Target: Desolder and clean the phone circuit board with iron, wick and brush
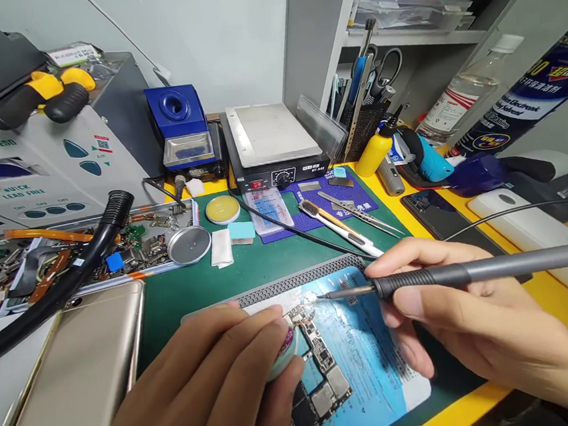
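My right hand [453,304] grips a black soldering iron [421,279] by its ribbed handle, the tip pointing left. That tip is just above the upper end of a phone logic board [321,343]; whether it touches anything is hard to tell. Pinched in the fingers of my left hand [215,387] is a small pale-green spool [283,364] with a pink label, partly hidden by the fingers. A thin strand seems to run from it to the board's top. Beneath the board lies a blue-and-white repair mat [374,365] with a grey perforated strip along its far edge.
Behind are a tin of yellow flux [222,209], its lid [189,245], a brush [335,225], tweezers [359,212] and a heating plate [271,137]. Left are a gold phone [80,387], a parts tray [149,273] and a black hose [69,280]. A dark phone [445,221] lies right.
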Motion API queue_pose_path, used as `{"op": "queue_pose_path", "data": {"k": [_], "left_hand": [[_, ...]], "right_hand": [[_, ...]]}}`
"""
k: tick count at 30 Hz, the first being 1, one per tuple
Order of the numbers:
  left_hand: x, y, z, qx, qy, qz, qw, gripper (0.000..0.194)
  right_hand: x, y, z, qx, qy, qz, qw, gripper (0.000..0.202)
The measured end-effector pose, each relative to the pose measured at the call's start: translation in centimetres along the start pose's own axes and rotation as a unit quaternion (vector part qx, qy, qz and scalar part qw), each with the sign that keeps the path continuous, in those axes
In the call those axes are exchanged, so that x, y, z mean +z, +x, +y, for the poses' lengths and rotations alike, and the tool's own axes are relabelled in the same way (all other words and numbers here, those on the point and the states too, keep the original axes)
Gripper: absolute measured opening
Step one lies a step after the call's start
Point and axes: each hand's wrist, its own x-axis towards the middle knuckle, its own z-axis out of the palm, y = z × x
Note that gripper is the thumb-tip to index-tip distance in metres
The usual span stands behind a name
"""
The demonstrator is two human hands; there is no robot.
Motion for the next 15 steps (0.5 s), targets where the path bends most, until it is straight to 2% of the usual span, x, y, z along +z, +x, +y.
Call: {"op": "queue_pose_path", "data": {"k": [5,9,15], "left_hand": [[-0.2,0.7,0.5,-0.057,-0.042,0.001,0.997,0.019],[-0.2,0.8,0.3,-0.072,-0.043,0.024,0.996,0.016],[-0.8,1.2,-0.2,-0.085,-0.04,0.014,0.996,0.016]], "right_hand": [[0.0,-0.1,-0.1,-0.006,-0.029,0.03,0.999,0.014],[0.0,-0.4,-0.1,-0.011,-0.052,0.043,0.998,0.014],[-0.2,-0.1,0.1,0.012,-0.036,0.031,0.999,0.012]]}}
